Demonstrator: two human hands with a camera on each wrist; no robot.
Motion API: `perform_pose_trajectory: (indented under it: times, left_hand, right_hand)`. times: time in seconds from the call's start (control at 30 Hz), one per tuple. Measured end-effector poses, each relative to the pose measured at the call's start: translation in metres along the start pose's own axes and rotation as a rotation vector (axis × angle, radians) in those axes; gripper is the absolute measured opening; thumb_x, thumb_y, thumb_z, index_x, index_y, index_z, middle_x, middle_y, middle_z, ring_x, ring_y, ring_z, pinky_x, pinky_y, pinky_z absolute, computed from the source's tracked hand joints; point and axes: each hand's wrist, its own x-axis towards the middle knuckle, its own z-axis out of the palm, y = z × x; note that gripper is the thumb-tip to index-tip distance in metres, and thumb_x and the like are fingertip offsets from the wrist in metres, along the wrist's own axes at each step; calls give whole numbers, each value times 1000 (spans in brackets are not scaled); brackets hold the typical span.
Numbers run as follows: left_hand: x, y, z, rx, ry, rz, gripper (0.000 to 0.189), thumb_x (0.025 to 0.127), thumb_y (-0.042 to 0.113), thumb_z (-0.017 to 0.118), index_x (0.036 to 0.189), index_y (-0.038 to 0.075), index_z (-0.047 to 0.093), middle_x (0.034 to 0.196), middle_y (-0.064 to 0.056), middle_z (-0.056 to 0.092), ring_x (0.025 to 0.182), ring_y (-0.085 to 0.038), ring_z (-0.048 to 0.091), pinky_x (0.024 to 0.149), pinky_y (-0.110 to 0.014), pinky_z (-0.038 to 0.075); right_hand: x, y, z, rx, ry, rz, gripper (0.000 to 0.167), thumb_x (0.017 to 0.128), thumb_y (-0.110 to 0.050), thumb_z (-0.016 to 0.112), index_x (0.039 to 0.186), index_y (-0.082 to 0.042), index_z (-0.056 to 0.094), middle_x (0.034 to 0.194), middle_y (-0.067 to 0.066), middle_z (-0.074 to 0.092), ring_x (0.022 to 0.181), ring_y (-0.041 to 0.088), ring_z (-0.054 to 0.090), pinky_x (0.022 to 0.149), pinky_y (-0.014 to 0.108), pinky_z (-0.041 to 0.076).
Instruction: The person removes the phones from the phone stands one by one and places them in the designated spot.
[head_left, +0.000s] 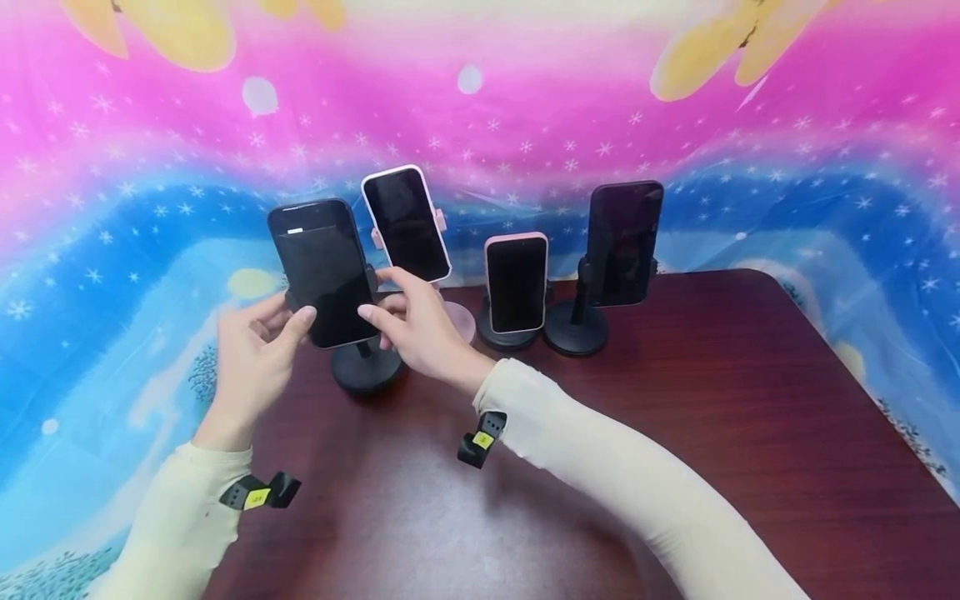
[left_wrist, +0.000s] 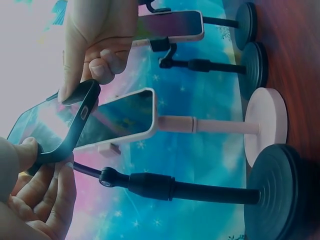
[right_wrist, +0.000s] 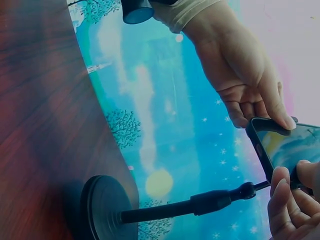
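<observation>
A black-cased smartphone sits in a black stand whose round base rests on the table. My left hand grips the phone's lower left side, thumb on the front edge and fingers curled behind. At the lower right side my right hand pinches likewise, its forefinger near the holder's clamp. The stand's thin pole and ball joint show below the phone in the left wrist view. In the right wrist view the left thumb lies over the phone's edge. The clamp's back is hidden.
Behind stand a white-cased phone on a pink stand, a pink-edged phone on a black stand and a dark phone on another black stand. All rest on the reddish-brown table. A colourful cloth hangs behind.
</observation>
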Motion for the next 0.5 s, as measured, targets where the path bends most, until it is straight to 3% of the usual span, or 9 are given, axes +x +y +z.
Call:
perform_pose_trajectory:
  times: [0.23, 0.5]
  left_hand:
    - [-12, 10, 3, 38, 7, 16, 34, 99, 10, 64, 132, 3, 66, 95, 34, 70, 82, 7, 72, 73, -10, 56]
    - [-22, 20, 8, 67, 25, 45, 31, 97, 6, 66, 128, 7, 70, 88, 34, 70, 70, 5, 71, 64, -10, 51]
  right_hand:
    - [-13, 0, -2, 33, -13, -36, 51, 100, -13, 64, 146, -4, 45, 75, 13, 68, 68, 35, 66, 59, 23, 54]
    - [-27, 0, -7, 53, 10, -30, 50, 99, -11, 65, 145, -1, 46, 79, 16, 70, 66, 36, 65, 57, 22, 52]
